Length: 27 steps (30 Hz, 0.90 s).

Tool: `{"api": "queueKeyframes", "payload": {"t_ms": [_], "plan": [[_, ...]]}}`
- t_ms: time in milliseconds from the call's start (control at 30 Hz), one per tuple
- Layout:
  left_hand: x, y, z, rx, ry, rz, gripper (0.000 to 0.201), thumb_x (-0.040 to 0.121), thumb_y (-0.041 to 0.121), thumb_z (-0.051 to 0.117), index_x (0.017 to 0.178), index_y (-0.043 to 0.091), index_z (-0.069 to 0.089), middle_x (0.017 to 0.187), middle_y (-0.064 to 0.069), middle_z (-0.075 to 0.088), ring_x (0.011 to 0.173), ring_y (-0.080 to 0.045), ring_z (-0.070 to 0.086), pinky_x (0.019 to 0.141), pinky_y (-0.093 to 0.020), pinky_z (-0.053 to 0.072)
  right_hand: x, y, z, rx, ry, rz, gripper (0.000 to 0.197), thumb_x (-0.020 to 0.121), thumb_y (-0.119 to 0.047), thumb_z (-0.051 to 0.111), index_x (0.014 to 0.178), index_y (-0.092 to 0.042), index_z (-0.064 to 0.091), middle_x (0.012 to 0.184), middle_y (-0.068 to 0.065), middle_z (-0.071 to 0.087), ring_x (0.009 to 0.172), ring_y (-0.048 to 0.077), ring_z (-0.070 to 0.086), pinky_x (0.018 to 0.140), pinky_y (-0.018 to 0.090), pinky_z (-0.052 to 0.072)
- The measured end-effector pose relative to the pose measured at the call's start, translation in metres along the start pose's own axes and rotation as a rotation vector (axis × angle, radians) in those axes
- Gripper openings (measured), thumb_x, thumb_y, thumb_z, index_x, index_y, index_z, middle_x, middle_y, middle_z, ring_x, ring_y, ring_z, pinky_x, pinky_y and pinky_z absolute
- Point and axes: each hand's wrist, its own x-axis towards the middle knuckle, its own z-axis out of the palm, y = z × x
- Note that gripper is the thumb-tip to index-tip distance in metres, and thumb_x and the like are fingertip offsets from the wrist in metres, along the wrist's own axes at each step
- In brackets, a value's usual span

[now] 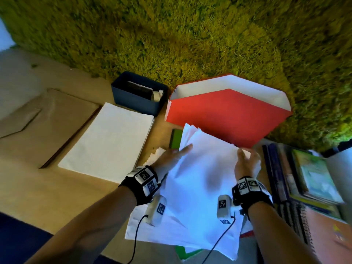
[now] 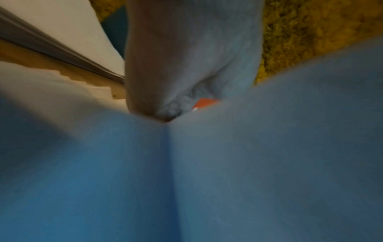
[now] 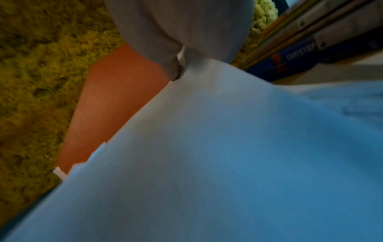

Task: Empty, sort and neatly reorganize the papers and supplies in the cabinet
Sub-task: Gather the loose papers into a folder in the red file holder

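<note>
A loose, uneven sheaf of white papers (image 1: 200, 183) hangs between my two hands above the wooden tabletop (image 1: 38, 187). My left hand (image 1: 176, 154) grips its left edge, with one digit stretched flat across the top sheet. At the far right corner my right hand (image 1: 245, 157) pinches the sheets. Seen from the left wrist, the papers (image 2: 248, 163) fill the view and bend up into the left palm (image 2: 186, 57). From the right wrist, the right hand (image 3: 182, 32) nips the papers (image 3: 228, 147) at their edge. Just behind stands a red file box (image 1: 228, 119), open and white inside.
A neat white paper stack (image 1: 110, 141) lies left, beside brown envelopes (image 1: 47, 122). A dark blue bin (image 1: 137, 98) holds a tape roll. A green block (image 1: 176, 139) sits by the papers. Books (image 1: 314, 178) and a spiral notebook (image 1: 297, 221) lie right. A moss wall (image 1: 190, 35) backs the table.
</note>
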Motion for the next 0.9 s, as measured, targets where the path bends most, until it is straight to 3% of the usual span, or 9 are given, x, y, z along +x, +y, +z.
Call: {"api": "queueKeyframes", "payload": {"t_ms": [133,267,367,467,600,667,733,800,900], "plan": [[0.013,-0.021,0.006,0.295,0.117,0.05,0.043,0.071,0.026,0.078,0.105,0.005,0.063,0.08,-0.002,0.057,0.074,-0.021,0.054,0.062,-0.029,0.039,-0.007,-0.002,0.005,0.166,-0.108,-0.04,0.027,0.087,-0.036,0.065,0.101,-0.013,0.06,0.103,0.005,0.061,0.099,0.027,0.057,0.089,0.046,0.044],[0.011,-0.002,0.005,0.28,0.166,0.167,0.07,0.081,0.034,0.072,0.143,0.015,0.045,0.134,0.003,0.052,0.122,-0.021,0.052,0.1,-0.035,0.045,-0.008,0.005,-0.001,0.11,-0.197,0.059,0.079,0.058,-0.065,0.077,0.119,-0.021,0.051,0.105,-0.004,0.059,0.097,0.016,0.057,0.096,0.048,0.045],[0.001,0.035,-0.001,0.258,0.083,0.39,0.051,0.09,0.025,0.067,0.135,0.006,0.051,0.136,0.0,0.056,0.12,-0.021,0.057,0.1,-0.039,0.047,-0.013,-0.007,-0.013,0.232,-0.327,0.181,0.049,0.068,-0.055,0.078,0.09,-0.033,0.04,0.103,-0.005,0.05,0.102,0.019,0.049,0.104,0.048,0.038],[-0.006,0.067,-0.004,0.332,0.084,0.574,0.049,0.091,0.031,0.065,0.131,0.005,0.054,0.132,-0.003,0.061,0.119,-0.013,0.059,0.102,-0.049,0.047,-0.015,-0.022,-0.025,0.404,-0.543,0.167,0.032,0.073,-0.041,0.078,0.078,-0.024,0.051,0.09,0.003,0.055,0.088,0.024,0.057,0.083,0.04,0.043],[-0.014,0.092,-0.001,0.354,0.148,0.69,0.073,0.09,0.045,0.065,0.151,0.022,0.033,0.151,0.008,0.043,0.139,-0.01,0.041,0.107,-0.048,0.044,-0.028,-0.054,-0.048,0.33,-0.371,-0.105,0.045,0.079,-0.042,0.076,0.074,-0.014,0.04,0.075,0.006,0.038,0.07,0.019,0.045,0.067,0.039,0.037],[-0.02,0.099,0.004,0.299,0.18,0.711,0.078,0.09,0.039,0.067,0.154,0.023,0.025,0.154,0.007,0.038,0.141,-0.01,0.037,0.107,-0.047,0.045,-0.041,-0.07,-0.056,0.327,-0.287,-0.231,0.032,0.089,-0.034,0.066,0.078,-0.018,0.04,0.069,0.001,0.034,0.064,0.018,0.04,0.063,0.032,0.032],[-0.024,0.099,0.009,0.235,0.208,0.708,0.076,0.089,0.035,0.07,0.152,0.022,0.03,0.15,0.006,0.044,0.136,-0.01,0.044,0.107,-0.045,0.046,-0.06,-0.082,-0.066,0.34,-0.237,-0.286,0.03,0.095,-0.028,0.059,0.117,-0.011,0.05,0.098,0.014,0.056,0.094,0.028,0.055,0.074,0.034,0.04],[-0.031,0.096,0.012,0.238,0.221,0.704,0.081,0.084,0.041,0.075,0.151,0.027,0.031,0.148,0.007,0.047,0.135,-0.012,0.046,0.107,-0.046,0.045,-0.071,-0.081,-0.063,0.287,-0.211,-0.284,0.056,0.096,-0.022,0.057,0.138,0.006,0.031,0.136,0.023,0.042,0.123,0.032,0.04,0.092,0.041,0.037],[-0.039,0.079,0.014,0.13,0.238,0.599,0.078,0.078,0.036,0.082,0.143,0.024,0.04,0.137,0.006,0.057,0.125,-0.013,0.056,0.102,-0.046,0.049,-0.079,-0.053,-0.054,0.125,-0.233,-0.192,0.037,0.091,-0.025,0.062,0.113,-0.008,0.038,0.104,0.003,0.057,0.105,0.032,0.053,0.089,0.048,0.043]]}}
